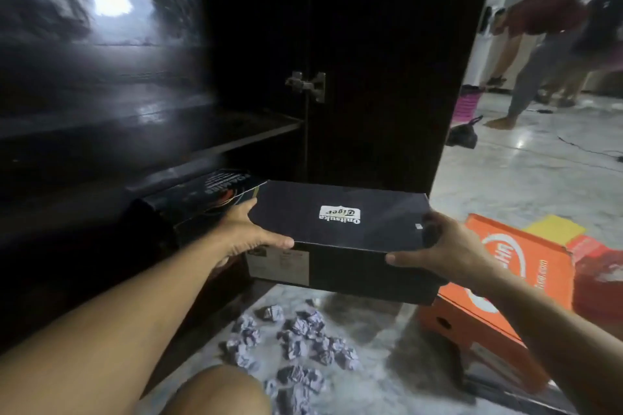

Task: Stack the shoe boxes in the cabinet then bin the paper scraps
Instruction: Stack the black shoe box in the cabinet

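Nearest the camera, crumpled paper scraps (pixel 296 344) lay scattered on the marble floor (pixel 505 178), just ahead of the person's knee (pixel 219 391), none of them binned yet. Above them both hands held a black shoe box (pixel 340 229) in the air at its two short ends: the left hand (pixel 251 234) wrapped the left end with its thumb over the lid edge, the right hand (pixel 445 246) clamped the right end the same way. The grip sat on the lid as much as on the body, so the lid could have slipped or the box tilted if either hand eased off.

To the right an orange box (pixel 499 283) waited on the floor, touching or nearly touching the carried box's lower corner; a careless swing might have knocked it.

Just behind the left hand another dark box (pixel 202 199) already sat low in the cabinet (pixel 101 145). The carried box apparently had to land square on it; set off-centre, the stack might have leaned or slid out. The shelf (pixel 256 135) above looked close enough to catch the box if it was lifted high. The interior was dark, which made alignment harder to judge.

Farther off, other people (pixel 539 44) stood blurred in the lit room.
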